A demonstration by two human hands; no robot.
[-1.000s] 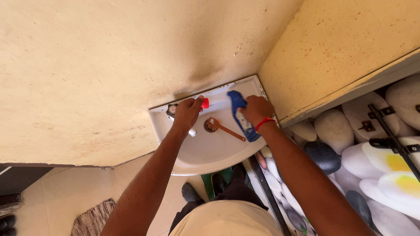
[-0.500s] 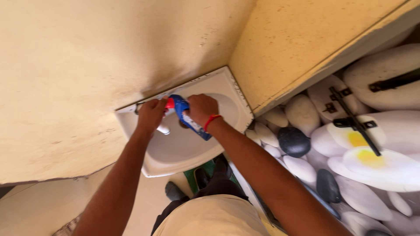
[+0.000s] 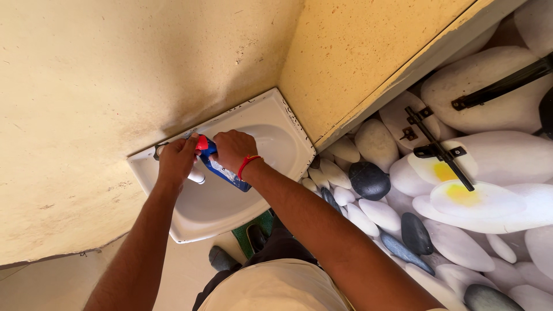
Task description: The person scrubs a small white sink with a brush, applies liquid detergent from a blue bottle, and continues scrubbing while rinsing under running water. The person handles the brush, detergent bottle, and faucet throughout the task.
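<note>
- Bottle [image 3: 226, 171], blue plastic with a red cap [image 3: 202, 143], is lying over the back of the white sink [image 3: 276, 124], beside the tap [image 3: 196, 174].
- I am wrapping my right hand [image 3: 231, 150] around its body.
- I am pinching the cap with my left hand [image 3: 177, 158].
- I think keeping the body steady and tilted over the smooth glossy basin is helping against spills.

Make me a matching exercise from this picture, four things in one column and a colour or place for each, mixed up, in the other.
Things:
1. bottle
2. bottle cap
3. wristband
4. sink

Descriptions:
A. white, fixed to the wall
B. blue, held in the right hand
C. red, pinched by the left hand
D. red, around the right wrist

Pairs: 1-B, 2-C, 3-D, 4-A
</note>
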